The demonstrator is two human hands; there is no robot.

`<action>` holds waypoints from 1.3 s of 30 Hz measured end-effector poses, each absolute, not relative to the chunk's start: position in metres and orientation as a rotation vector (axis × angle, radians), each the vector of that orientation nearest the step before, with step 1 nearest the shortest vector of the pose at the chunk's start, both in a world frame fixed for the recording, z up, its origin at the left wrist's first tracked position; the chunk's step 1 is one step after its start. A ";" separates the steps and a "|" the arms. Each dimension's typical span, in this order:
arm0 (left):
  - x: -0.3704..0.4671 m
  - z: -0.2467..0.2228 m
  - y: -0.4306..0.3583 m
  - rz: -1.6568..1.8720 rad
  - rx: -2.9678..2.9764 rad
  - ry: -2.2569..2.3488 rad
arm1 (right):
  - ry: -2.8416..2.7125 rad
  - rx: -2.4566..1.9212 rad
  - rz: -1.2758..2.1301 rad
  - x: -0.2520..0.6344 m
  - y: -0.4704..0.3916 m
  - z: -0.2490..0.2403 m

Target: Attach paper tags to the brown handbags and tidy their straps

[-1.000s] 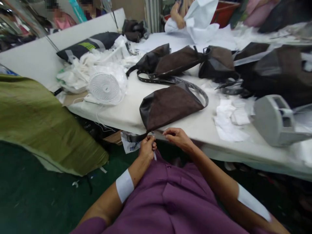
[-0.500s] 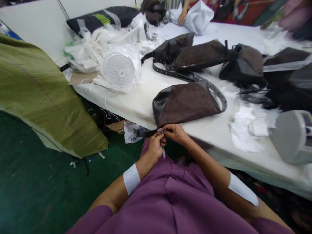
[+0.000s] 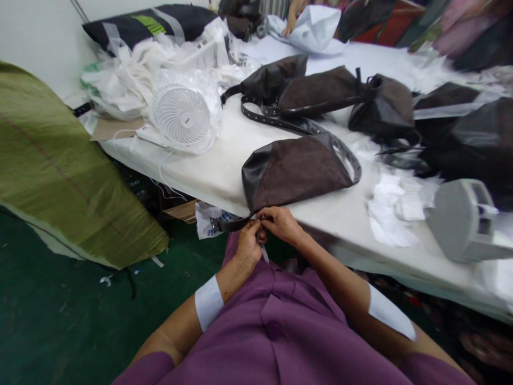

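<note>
A handbag (image 3: pixel 298 168) of dark brown suede and black leather lies at the table's near edge. From its lower left corner a buckled strap (image 3: pixel 232 223) runs out over the edge. My left hand (image 3: pixel 249 243) is closed around the near part of this strap, beside the bag's corner. A narrow piece with a pale grey tip (image 3: pixel 264 253) sticks out below my left fingers; its kind is unclear. Right against it, my right hand (image 3: pixel 281 222) pinches at the strap with thumb and fingertips. The fingers hide exactly what lies between them.
More dark bags (image 3: pixel 320 91) lie behind on the white table (image 3: pixel 216 174). A plastic-wrapped fan (image 3: pixel 182 115) stands left, a grey tape dispenser (image 3: pixel 460 219) right, near white paper (image 3: pixel 390 208). A green sack (image 3: pixel 76 176) leans at left. Another person's hand (image 3: pixel 290 24) touches pale fabric at the back.
The view has shifted slightly, so the table's things sit further left. Both hands stay together at the strap, with only small finger movement. The bag lies in the same place.
</note>
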State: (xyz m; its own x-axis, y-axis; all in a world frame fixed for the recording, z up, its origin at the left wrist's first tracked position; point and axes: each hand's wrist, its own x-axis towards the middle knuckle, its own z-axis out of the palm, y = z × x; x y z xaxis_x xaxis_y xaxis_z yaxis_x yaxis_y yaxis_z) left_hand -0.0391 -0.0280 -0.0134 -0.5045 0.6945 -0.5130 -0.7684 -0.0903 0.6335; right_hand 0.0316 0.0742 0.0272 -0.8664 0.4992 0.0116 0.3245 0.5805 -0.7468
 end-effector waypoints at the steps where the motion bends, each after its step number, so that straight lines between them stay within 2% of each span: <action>1: -0.039 -0.013 -0.028 1.782 -0.099 1.096 | -2.556 -0.691 1.221 0.034 0.075 0.028; 4: -0.040 -0.012 -0.029 1.744 -0.118 1.082 | -2.472 -0.735 1.307 0.041 0.075 0.029; 11: -0.038 -0.011 -0.029 1.678 -0.160 1.151 | -2.531 -0.887 1.099 0.046 0.072 0.023; 18: -0.034 -0.015 -0.029 1.702 -0.151 1.209 | -2.514 -0.955 1.030 0.044 0.070 0.025; 28: -0.045 -0.023 -0.030 1.547 -0.295 0.985 | -2.081 -1.303 1.323 0.043 0.056 -0.011; 39: -0.050 -0.022 -0.038 1.426 -0.299 0.916 | -2.049 -1.219 1.395 0.037 0.052 -0.029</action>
